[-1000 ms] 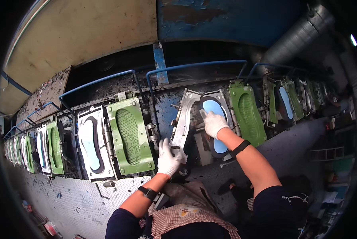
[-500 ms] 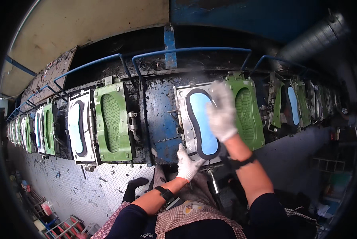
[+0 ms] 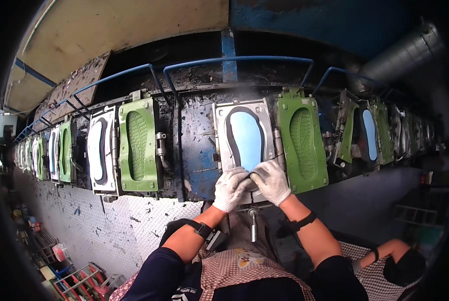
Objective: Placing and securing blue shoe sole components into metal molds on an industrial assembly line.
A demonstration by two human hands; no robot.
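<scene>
A light-blue shoe sole with a black rim [image 3: 246, 131] lies on the open silver mould plate [image 3: 223, 156] in front of me. My left hand [image 3: 230, 188], in a white work glove, has its fingers curled over the sole's near end from the left. My right hand [image 3: 271, 182], also gloved and soiled at the fingertips, closes on the same end from the right. The fingertips of both hands meet there and hide that end of the sole. Hinged to the plate's right side is a green mould half [image 3: 302, 143] with a tread-patterned hollow.
To the left stands another open mould with a blue sole [image 3: 100, 150] and a green half [image 3: 137, 145]. More moulds line the bench both ways. Blue rails [image 3: 239, 59] run behind them. A metal handle [image 3: 253, 226] juts toward me. Another person's arm [image 3: 385, 251] shows at lower right.
My right hand has come down from the far right side of the sole to its near end. My left hand has moved onto that end too, and its fingers have closed.
</scene>
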